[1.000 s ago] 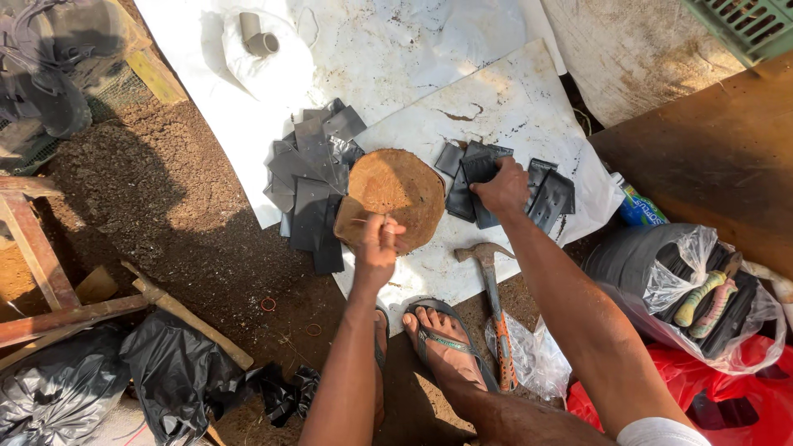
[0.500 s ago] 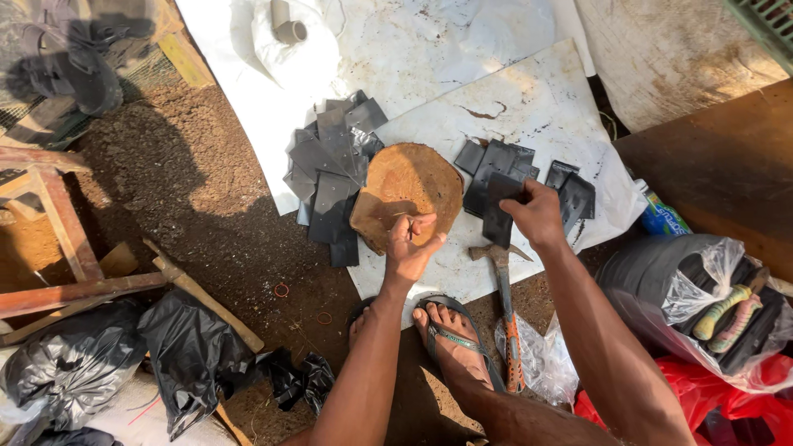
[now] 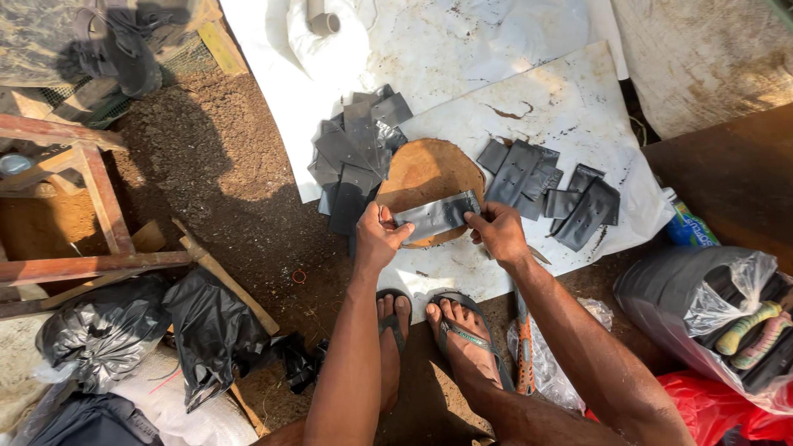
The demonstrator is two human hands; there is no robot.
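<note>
Our left hand (image 3: pixel 378 239) and right hand (image 3: pixel 496 233) each pinch one end of a flat grey plastic strip (image 3: pixel 436 216), its long axis running between them (neither hand nearer) above the round wooden block (image 3: pixel 425 173). Farther right of the right hand lies a blue-green packet (image 3: pixel 690 231), then a red bag (image 3: pixel 727 413).

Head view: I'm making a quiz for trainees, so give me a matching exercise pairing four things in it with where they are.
Things:
1. grey strip
2. wooden disc
3. black bags
4. pipe piece

Places:
A. top edge, on the white sheet
B. lower left, on the dirt
C. stretched between the left hand and right hand
D. on the white board, under the strip

Pairs: 1-C, 2-D, 3-B, 4-A
</note>
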